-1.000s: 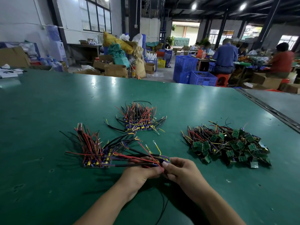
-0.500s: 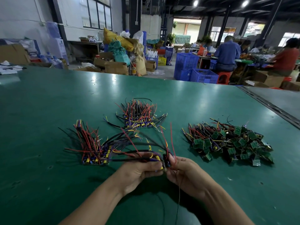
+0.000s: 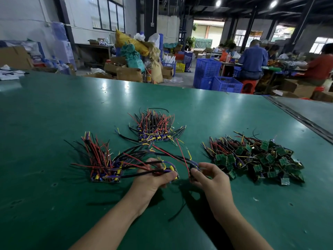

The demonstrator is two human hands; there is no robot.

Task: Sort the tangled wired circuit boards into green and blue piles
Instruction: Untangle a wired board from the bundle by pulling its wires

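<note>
Two bundles of blue boards with red, black and yellow wires lie on the green table (image 3: 54, 123): one bundle (image 3: 102, 165) at the left, another blue bundle (image 3: 155, 129) farther back. A heap of green boards (image 3: 261, 157) lies at the right. My left hand (image 3: 155, 177) grips a wired blue board (image 3: 173, 170) just above the table. My right hand (image 3: 207, 175) pinches another small wired board (image 3: 193, 167), whose colour is hard to tell. Their tangled wires stretch between the hands and toward the left bundle.
A metal rail (image 3: 297, 116) runs along the table's right side. Beyond the far edge stand blue crates (image 3: 216, 78), cardboard boxes (image 3: 129, 73) and sacks. People sit working at tables in the back right. Papers (image 3: 9, 74) lie at the far left corner.
My hands have drawn apart. The right hand has pulled one small board away to the right, while the left keeps the other; the wires between them now stretch out.
</note>
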